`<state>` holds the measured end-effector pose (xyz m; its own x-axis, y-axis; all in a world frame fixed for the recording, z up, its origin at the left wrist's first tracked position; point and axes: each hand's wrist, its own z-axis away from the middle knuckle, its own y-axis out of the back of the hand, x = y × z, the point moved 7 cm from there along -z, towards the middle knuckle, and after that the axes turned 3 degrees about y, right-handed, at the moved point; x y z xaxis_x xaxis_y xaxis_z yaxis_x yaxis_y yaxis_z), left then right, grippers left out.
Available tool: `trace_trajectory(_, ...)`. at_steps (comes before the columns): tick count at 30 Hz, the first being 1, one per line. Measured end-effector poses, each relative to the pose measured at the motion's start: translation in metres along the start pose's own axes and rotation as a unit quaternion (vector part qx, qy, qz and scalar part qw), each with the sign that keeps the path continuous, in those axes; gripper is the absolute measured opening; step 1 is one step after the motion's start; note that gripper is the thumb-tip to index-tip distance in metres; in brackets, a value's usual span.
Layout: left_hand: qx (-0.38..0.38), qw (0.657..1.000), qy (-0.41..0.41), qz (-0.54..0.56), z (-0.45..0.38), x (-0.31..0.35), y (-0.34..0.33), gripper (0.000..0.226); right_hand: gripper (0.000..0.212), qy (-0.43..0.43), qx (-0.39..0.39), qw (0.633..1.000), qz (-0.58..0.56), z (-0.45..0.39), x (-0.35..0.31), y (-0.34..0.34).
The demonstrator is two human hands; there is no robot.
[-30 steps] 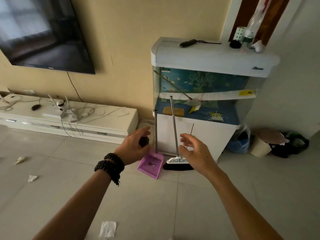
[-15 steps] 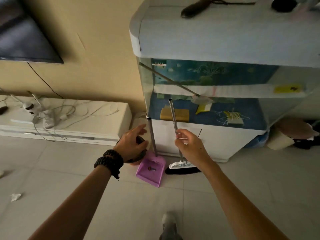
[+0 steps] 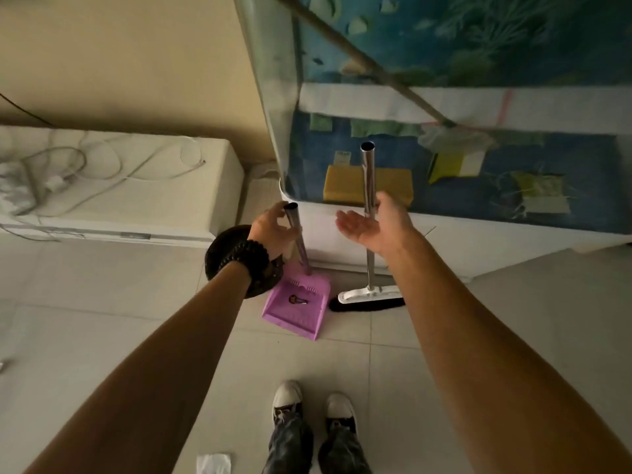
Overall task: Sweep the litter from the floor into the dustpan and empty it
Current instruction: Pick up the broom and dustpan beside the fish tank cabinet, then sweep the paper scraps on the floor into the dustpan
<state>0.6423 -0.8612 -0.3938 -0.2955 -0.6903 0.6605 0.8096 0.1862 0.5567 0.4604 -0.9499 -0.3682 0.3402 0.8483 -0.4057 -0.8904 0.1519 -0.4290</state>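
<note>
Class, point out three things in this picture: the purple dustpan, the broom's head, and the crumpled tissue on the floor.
purple dustpan [image 3: 297, 307], head view, on its flat tray.
broom head [image 3: 367, 295], head view, on the white bar above the bristles.
tissue [image 3: 213, 463], head view, on its white middle.

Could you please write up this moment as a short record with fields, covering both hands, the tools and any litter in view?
left hand: fingers curling round the dustpan handle near its top, not clearly closed
right hand: open, palm up, at the broom handle, not gripping
dustpan: purple, on the floor, one small dark item inside
broom: upright, head on the floor beside the dustpan, against the cabinet
litter: white paper scrap on the tiles near the person's shoes
sweeping: not begun
</note>
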Motion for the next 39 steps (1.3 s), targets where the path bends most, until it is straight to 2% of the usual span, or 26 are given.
trace_trajectory(4, -0.02, 0.999, -0.032, -0.022, -0.016, -0.003, -0.009, 0.017, 0.008, -0.004, 0.019, 0.978, -0.21, -0.022, -0.009, -0.005)
trace_trajectory(7, -0.046, 0.989, -0.092, -0.105, -0.017, -0.002, -0.018, 0.016, 0.023, -0.012, 0.022, 0.955, -0.294, -0.032, -0.015, -0.004)
trace_trajectory(8, -0.054, 0.985, -0.107, -0.127, -0.014, -0.002, -0.021, 0.014, 0.026, -0.021, 0.03, 0.95, -0.309, -0.032, -0.015, -0.003)
trace_trajectory(11, -0.096, 0.969, -0.132, -0.186, -0.002, -0.002, -0.036, 0.017, 0.019, -0.037, 0.066, 0.941, -0.329, -0.027, -0.014, 0.005)
trace_trajectory(16, -0.121, 0.95, -0.163, -0.238, 0.024, 0.008, -0.055, 0.021, 0.035, -0.049, 0.103, 0.942, -0.316, -0.006, -0.014, 0.029)
trace_trajectory(19, -0.088, 0.954, -0.151, -0.244, 0.042, 0.009, -0.053, 0.021, 0.036, -0.055, 0.103, 0.947, -0.298, 0.012, -0.018, 0.043)
trace_trajectory(24, 0.009, 0.954, -0.134, -0.268, 0.076, 0.018, -0.027, 0.021, 0.038, -0.051, 0.094, 0.965, -0.239, 0.051, -0.013, 0.058)
trace_trajectory(32, 0.086, 0.961, -0.046, -0.258, 0.169, 0.004, 0.04, 0.018, 0.034, -0.075, 0.051, 0.995, -0.034, 0.139, 0.035, 0.062)
trace_trajectory(34, 0.107, 0.966, -0.018, -0.236, 0.194, -0.013, 0.055, 0.02, 0.032, -0.086, 0.039, 0.995, 0.026, 0.155, 0.048, 0.066)
trace_trajectory(39, 0.184, 0.975, 0.078, -0.095, 0.284, -0.086, 0.09, 0.025, 0.031, -0.099, 0.005, 0.985, 0.139, 0.206, 0.102, 0.079)
